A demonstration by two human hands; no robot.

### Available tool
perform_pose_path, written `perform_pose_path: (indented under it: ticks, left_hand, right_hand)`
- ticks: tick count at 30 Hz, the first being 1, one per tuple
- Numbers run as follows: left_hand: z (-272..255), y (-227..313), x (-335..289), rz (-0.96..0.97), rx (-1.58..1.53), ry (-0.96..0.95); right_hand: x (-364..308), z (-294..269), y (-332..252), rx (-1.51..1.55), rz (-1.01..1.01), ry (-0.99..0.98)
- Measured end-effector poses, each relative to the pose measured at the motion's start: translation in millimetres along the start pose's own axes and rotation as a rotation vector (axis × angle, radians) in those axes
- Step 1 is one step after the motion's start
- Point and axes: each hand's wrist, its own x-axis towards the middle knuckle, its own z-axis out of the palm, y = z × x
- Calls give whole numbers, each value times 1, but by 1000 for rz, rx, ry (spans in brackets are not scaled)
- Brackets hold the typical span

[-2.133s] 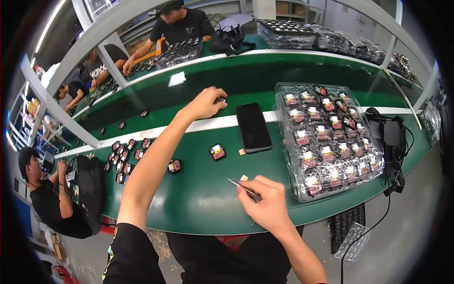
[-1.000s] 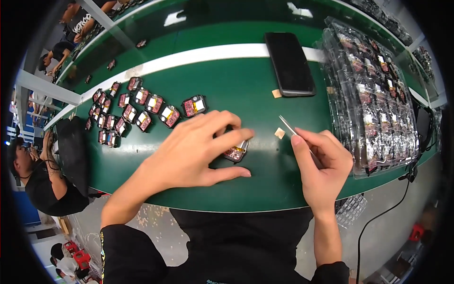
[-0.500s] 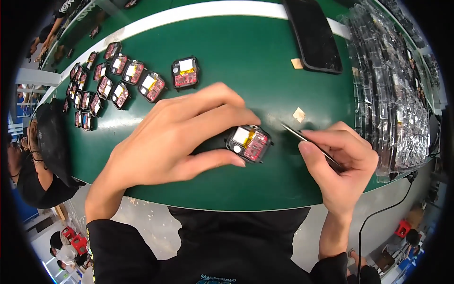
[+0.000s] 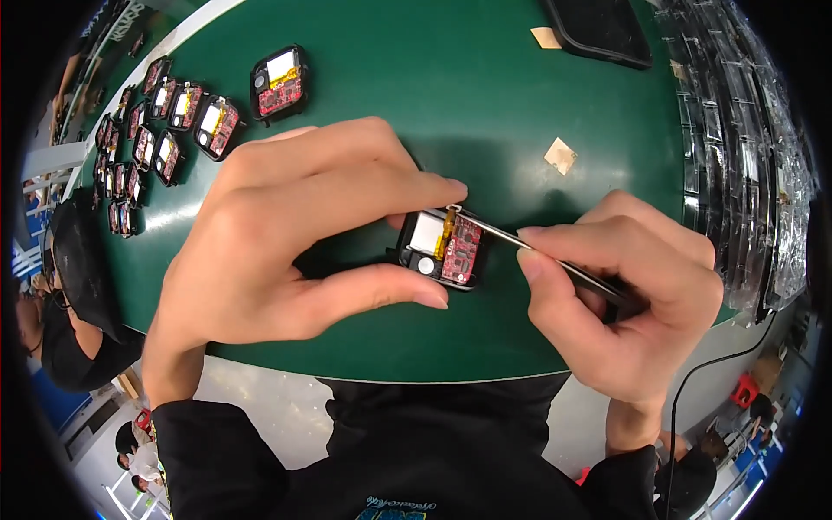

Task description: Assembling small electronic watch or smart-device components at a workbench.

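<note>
— What is that green belt (image 4: 485,95) made of?
— It looks like smooth rubber or vinyl, with a soft sheen where the light falls.
— And the small open device (image 4: 439,247)?
— A glossy black plastic shell holding a matt red circuit board and a white, papery-looking pad.
— The tweezers (image 4: 537,251)?
— Thin polished metal, bright along the edge.
— The trays (image 4: 754,173) at the side?
— Clear, shiny plastic, probably thin moulded sheet; the glare blurs them.
— That tan square (image 4: 561,156)?
— Matt, like paper or tape.

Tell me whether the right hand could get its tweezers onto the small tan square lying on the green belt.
Probably yes. The tan square lies bare on the green belt just beyond the right hand, with nothing between. The tweezers now point at the small module the left hand steadies.
</note>
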Motion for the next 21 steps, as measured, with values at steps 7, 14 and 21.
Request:
perform_pose_path:
  ticks: [7,14,21]
  left_hand:
    - [-1,4,2,-14,97,-5]
    - [-5,7,2,-82,88,-15]
    - [-2,4,0,-52,79,28]
  right_hand:
    - [-1,-1,0,-13,-30,11]
    - [-6,8,9,-108,-203,114]
    - [-5,12,10,-123,-275,132]
